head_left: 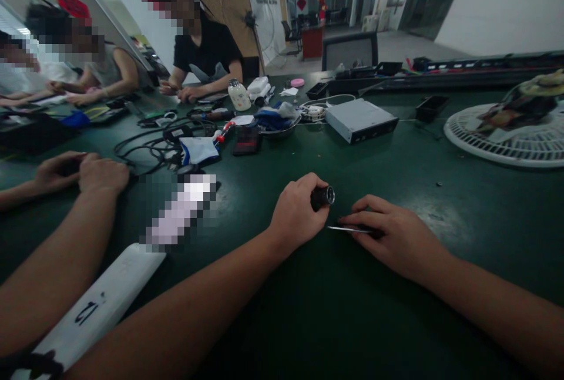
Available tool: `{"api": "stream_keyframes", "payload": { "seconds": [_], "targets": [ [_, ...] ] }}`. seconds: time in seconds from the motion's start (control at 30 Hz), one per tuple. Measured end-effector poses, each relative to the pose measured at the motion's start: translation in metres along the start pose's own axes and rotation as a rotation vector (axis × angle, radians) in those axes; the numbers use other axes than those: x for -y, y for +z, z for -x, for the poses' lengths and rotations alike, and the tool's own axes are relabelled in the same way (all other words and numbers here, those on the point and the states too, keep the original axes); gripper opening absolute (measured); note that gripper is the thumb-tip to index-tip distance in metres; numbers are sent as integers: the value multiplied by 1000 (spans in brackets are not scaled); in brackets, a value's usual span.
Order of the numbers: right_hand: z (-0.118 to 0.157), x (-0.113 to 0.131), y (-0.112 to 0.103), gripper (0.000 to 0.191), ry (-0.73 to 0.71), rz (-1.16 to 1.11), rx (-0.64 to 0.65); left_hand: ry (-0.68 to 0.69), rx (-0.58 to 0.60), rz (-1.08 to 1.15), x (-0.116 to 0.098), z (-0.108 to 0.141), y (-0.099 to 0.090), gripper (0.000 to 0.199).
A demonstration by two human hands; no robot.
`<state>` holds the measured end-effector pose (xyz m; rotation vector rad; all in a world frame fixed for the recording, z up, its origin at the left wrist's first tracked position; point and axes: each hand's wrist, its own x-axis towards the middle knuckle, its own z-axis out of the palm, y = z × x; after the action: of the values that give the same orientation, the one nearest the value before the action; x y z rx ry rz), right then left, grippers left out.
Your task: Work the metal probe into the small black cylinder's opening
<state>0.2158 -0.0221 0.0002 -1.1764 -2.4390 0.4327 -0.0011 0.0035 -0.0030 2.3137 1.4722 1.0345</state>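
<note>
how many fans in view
2: a pedestal fan behind the person in black, and a white fan lying on the right of the table, partly covered. Others may be hidden.

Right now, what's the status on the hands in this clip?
Left hand gripping black cylinder with metal rim. Right hand pinching thin metal blade. Co-worker's hands off to the left, apart.
</note>
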Motion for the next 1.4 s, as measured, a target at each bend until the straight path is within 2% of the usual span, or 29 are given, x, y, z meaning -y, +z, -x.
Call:
{"api": "stream_keyframes", "payload": {
  "seconds": [0.17, 0.3, 0.47, 0.57, 0.7, 0.77, 1.13, 1.4],
  "targets": [
    [-1, 1, -3, 17, 16, -53, 36, 13, 28, -4, 0, 0, 0, 21],
    [-2, 1, -4, 11, 29, -99, 11, 18, 38, -2, 0, 0, 0, 22],
    [-2, 1, -4, 21, 37, -155, -34, 43, 83, 4, 1, 0, -1, 25],
    [-1, -1, -3, 25, 6, -196, -114, 107, 126, 20, 1, 0, -1, 26],
    [1, -4, -2, 20, 15, -203, -276, 235, 165, 67, 1, 1, -1, 25],
    [1, -4, -2, 17, 18, -192, -313, 292, 195, 80, 1, 1, -1, 23],
    [0, -4, -1, 6, -32, -207, -304, 465, 240, 94, 0, 0, -2, 25],
    [2, 1, -4, 9, 1, -228, -297, 399, 153, 79, 2, 1, 0, 27]
  ]
}}
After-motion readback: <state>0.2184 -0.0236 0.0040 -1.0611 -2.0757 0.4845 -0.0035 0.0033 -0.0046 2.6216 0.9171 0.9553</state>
